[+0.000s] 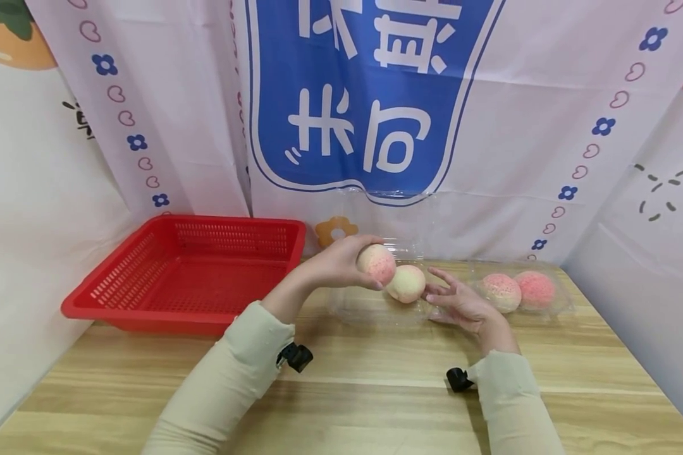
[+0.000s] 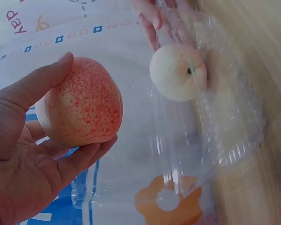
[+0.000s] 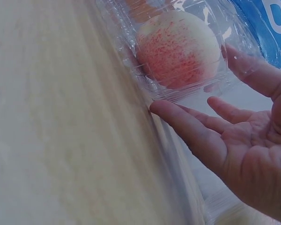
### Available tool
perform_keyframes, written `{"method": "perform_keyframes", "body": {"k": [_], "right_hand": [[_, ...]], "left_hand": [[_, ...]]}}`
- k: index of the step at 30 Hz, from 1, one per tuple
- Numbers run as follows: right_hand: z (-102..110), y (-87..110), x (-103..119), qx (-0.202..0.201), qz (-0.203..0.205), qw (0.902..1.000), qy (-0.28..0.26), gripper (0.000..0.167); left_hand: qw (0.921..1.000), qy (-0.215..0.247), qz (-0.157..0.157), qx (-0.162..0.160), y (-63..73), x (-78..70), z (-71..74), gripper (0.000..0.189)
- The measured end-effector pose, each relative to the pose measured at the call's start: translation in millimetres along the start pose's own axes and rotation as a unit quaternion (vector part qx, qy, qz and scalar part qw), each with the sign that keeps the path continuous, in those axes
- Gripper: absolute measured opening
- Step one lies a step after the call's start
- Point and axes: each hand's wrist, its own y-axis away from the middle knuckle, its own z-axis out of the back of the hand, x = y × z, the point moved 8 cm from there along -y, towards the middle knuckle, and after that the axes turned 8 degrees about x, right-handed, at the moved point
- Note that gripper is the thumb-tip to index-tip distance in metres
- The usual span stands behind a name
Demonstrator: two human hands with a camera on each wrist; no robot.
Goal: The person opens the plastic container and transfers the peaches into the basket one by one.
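My left hand (image 1: 341, 260) grips a pink-and-cream peach (image 2: 86, 103) between thumb and fingers, raised above a clear plastic clamshell box (image 1: 370, 309). Inside that box sits a paler peach (image 1: 408, 283), its stem hollow showing in the left wrist view. At the box's right end is my right hand (image 1: 461, 304), fingers spread and fairly straight, with nothing gripped. In the right wrist view its fingertips lie at the box's plastic wall, close to the peach inside; whether they press on it I cannot tell. The box's lid stands up at the back.
A red plastic basket (image 1: 182, 322) with perforated sides stands left of the box. To the right, a second clear box (image 1: 566, 303) contains two pink peaches (image 1: 535, 291). Printed cloth (image 1: 512, 164) hangs behind the wooden table (image 1: 375, 392).
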Motion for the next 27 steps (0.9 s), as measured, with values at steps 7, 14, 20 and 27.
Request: {"method": "perform_keyframes", "body": {"k": [7, 14, 20, 27], "right_hand": [[-0.3, 0.5, -2.5, -0.001, -0.002, 1.0000, -0.006, 0.088], [-1.1, 0.7, -1.1, 0.001, -0.002, 1.0000, -0.004, 0.087], [-2.4, -0.2, -0.8, 0.000, -0.002, 1.0000, -0.001, 0.088], [0.5, -0.5, -1.6, -0.005, -0.003, 1.0000, -0.004, 0.087]], "left_hand": [[0.9996, -0.013, -0.018, 0.015, 16.2, -1.1, 13.1, 0.079], [0.9990, -0.021, -0.032, 0.025, 31.0, 3.6, 32.0, 0.075], [0.9988, -0.009, -0.028, 0.040, 45.5, 14.0, 49.2, 0.077], [0.9992, -0.011, -0.011, 0.036, 57.6, 28.2, 74.0, 0.076]]}}
